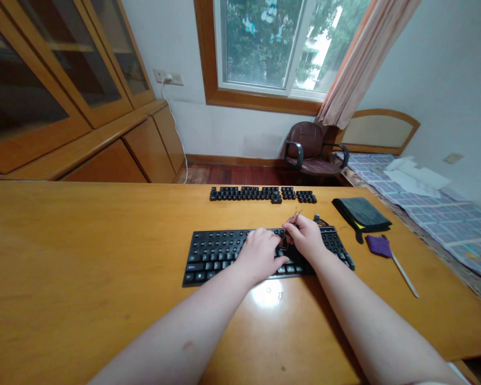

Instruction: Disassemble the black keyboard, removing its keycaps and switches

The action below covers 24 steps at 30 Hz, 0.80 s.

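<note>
A black keyboard (220, 251) lies on the wooden table, with keycaps in place on its left side and bare patches near my hands. My right hand (308, 235) is closed on a thin wire keycap puller (284, 246), whose lower end reaches down to the keyboard and whose wire tips stick up above my fingers. My left hand (261, 254) rests over the middle of the keyboard, thumb and fingers apart, fingertips close to the puller. My fingers hide the keys right beneath them. Loose black keycaps (248, 193) stand in rows by the table's far edge.
Right of the keyboard are a black folder-like case (363, 211) and a brush-like tool with a purple end (380, 246) and pale handle. A coiled cable (321, 220) sits behind the keyboard. Beyond the table (84, 256) stand an armchair (310, 147) and a bed (417, 198).
</note>
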Tool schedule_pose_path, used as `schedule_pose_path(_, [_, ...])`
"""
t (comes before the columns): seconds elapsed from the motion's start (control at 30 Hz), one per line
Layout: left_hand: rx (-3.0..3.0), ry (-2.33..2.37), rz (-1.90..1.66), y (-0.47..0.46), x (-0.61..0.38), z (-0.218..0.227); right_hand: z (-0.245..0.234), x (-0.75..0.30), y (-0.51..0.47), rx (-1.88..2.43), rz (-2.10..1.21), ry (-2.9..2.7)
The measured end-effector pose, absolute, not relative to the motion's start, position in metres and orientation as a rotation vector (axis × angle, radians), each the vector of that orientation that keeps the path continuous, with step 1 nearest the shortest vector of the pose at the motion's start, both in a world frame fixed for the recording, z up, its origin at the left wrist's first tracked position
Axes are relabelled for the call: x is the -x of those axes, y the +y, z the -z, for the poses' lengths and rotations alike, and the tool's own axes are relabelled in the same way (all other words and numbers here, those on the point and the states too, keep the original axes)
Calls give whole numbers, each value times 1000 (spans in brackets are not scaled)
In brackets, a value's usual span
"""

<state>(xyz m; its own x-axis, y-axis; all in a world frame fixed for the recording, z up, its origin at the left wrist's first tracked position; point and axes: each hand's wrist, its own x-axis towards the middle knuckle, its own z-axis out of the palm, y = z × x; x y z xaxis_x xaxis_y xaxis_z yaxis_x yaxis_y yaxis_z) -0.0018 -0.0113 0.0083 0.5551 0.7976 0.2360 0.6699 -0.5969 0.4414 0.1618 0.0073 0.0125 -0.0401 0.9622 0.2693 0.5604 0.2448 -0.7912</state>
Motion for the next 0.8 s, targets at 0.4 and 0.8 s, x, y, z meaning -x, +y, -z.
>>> schedule_pose_path(0.4, [-2436, 1253, -585, -9, 2, -4, -3, -162, 12, 1365, -455, -2032])
schedule_pose_path(0.8, [-2420, 1123, -667, -1, 2, 5, 1, -160, 4, 863, -9, -2168])
